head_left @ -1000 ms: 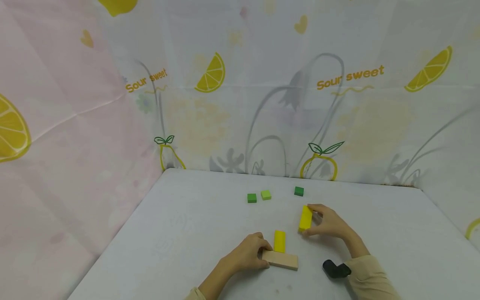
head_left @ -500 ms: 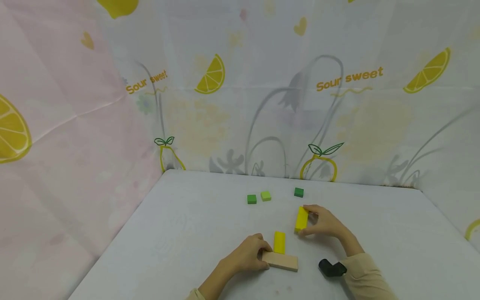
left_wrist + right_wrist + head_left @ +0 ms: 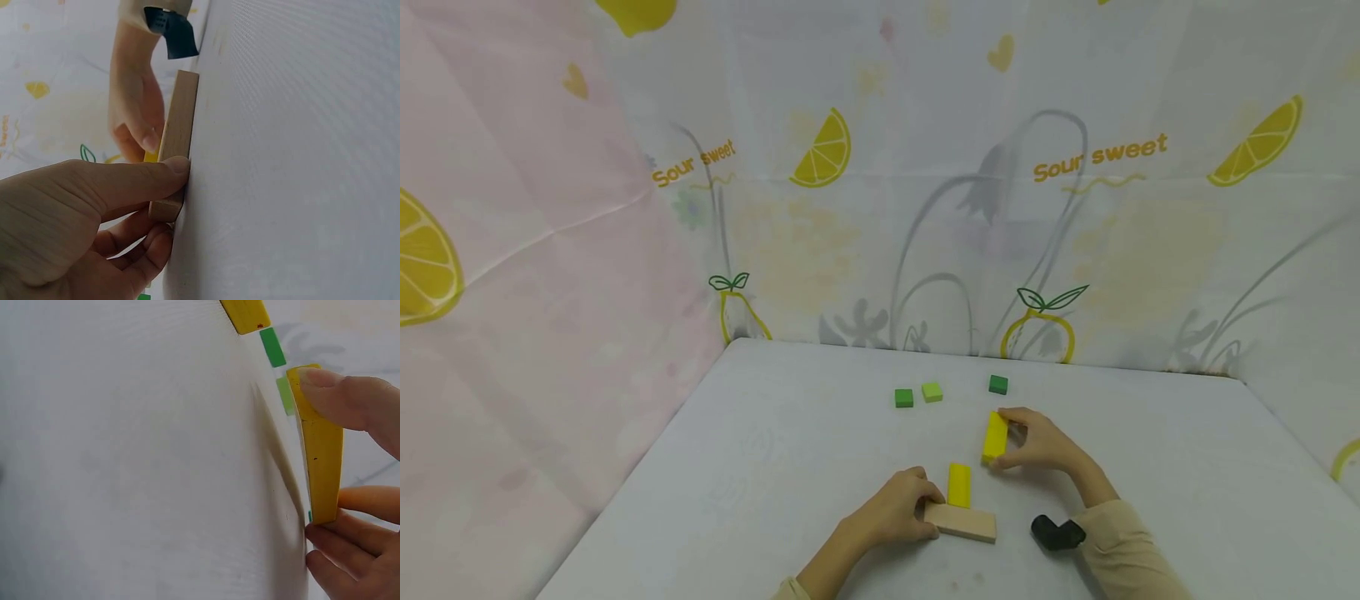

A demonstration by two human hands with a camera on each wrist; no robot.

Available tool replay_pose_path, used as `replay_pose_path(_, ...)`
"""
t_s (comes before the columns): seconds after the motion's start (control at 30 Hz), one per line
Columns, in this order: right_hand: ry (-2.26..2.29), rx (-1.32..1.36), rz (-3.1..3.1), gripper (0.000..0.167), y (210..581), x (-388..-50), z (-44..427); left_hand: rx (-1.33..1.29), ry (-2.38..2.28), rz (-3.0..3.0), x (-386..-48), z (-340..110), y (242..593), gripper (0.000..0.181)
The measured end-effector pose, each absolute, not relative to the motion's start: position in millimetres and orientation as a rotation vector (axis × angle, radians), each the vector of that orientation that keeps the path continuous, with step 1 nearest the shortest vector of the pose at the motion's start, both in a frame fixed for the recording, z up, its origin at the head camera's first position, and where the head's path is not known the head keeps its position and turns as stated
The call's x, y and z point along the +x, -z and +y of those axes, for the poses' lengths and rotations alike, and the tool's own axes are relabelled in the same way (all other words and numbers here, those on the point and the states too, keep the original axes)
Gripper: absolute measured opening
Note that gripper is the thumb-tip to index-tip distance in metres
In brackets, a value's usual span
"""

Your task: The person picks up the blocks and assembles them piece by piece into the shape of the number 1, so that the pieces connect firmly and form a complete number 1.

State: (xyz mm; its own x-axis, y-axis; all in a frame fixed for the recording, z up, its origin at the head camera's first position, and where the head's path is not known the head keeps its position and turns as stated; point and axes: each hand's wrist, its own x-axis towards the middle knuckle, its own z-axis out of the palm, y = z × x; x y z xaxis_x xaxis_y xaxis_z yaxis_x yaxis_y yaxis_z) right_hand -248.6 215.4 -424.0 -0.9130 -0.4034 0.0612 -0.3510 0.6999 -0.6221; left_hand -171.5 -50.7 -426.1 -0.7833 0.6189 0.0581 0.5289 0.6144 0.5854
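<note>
Right hand (image 3: 1043, 442) pinches a yellow block (image 3: 995, 438) lengthwise, thumb and fingers at opposite ends
It lies beyond and right of the second yellow block (image 3: 958, 485), long axes roughly parallel; left hand (image 3: 891, 504), pinching the wooden block (image 3: 964, 522) by its left end, is nearer the latter yellow piece

Garment: 2 plain beige sleeves. The left sleeve (image 3: 791, 589) is visible at its end section only. The right sleeve (image 3: 1131, 550) is loose-fitting, with soft creases. 1 black, elbow-shaped unit (image 3: 1057, 533) is located at the right cuff (image 3: 1099, 518). In the left wrist view, the unit appears dark blue-green, with small surface marks. Left hand (image 3: 895, 508) and right hand (image 3: 1041, 443): bare.
</note>
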Motion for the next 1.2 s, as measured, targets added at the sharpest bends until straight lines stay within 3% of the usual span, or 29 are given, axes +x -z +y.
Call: replay_pose_path(1.2, 0.988, -0.688, 2.764, 0.090, 422, -268, 192, 0.951, -0.907, 2.673, -171, -51, 425, 0.030)
